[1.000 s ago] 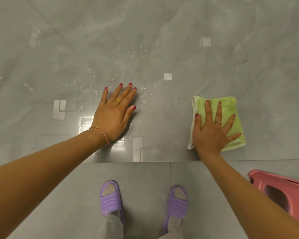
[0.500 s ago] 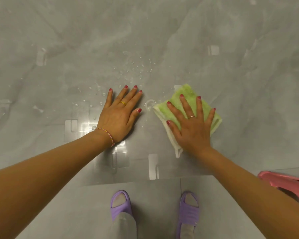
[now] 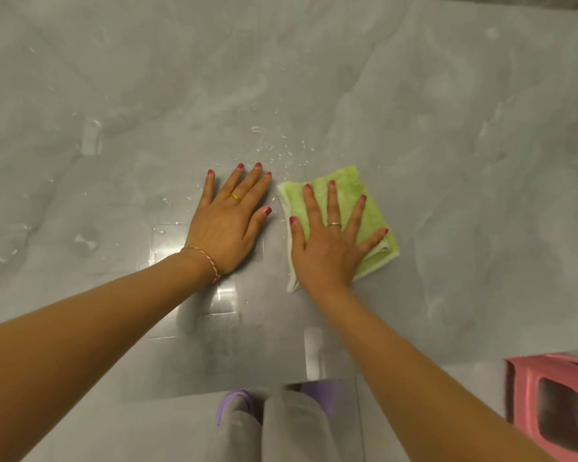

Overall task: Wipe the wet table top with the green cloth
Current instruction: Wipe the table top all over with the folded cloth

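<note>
Two hands: both lie flat on the grey marbled surface, palms down, side by side but apart.
Left hand: open, fingers together and pointing to about 1 o'clock, resting on bare surface; a gold ring on one finger, a braided bracelet at the wrist.
Right hand: open, fingers spread, pressed down on the green cloth, not gripping it (a thin ring shows on one finger).
Green cloth: folded into a rough square, lying flat just at 3 o'clock of the left hand, its pale edge showing along the thumb side.
Water drops: scattered at 12 o'clock of the left hand's fingertips and at 11 o'clock of the cloth; a few more lie at 9 o'clock of the left hand.
Pink stool: at 5 o'clock of the cloth, off the surface's near edge.
Purple slippers: below that edge, partly hidden by grey trouser legs.
</note>
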